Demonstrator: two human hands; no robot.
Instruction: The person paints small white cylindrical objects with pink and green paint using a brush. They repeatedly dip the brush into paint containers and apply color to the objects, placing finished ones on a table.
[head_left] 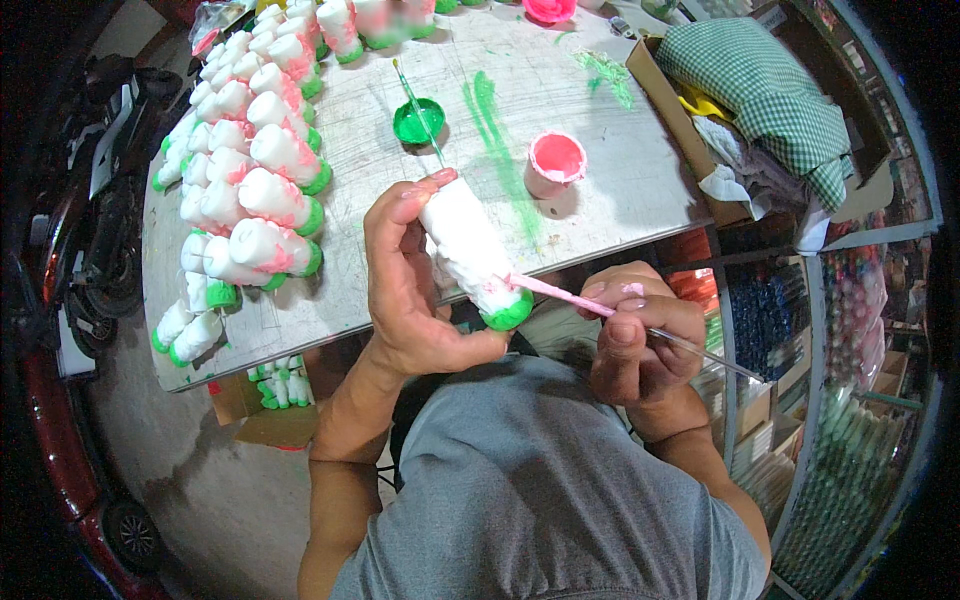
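My left hand (pixel 405 270) is closed around a white candle (pixel 465 235), tilted above the near edge of the table. The candle has a lumpy moulded side and a green-painted lower end. In my right hand (pixel 645 335) is a slim paintbrush (pixel 565 295), pinched between the fingers, its front part coated in pink. The brush tip touches the candle just above the green, where a small pink patch shows. Some pink paint sticks to a finger of my right hand. Past the candle stands a cup of pink paint (pixel 556 165).
A green paint dish (pixel 418 122) with a brush lies on the paint-streaked table (pixel 350 130). Rows of white, pink and green candles (pixel 265 195) crowd the left. A cardboard box with cloths (pixel 690 150) stands at right, near shelves (pixel 850 470). Another box (pixel 275 425) sits below the table.
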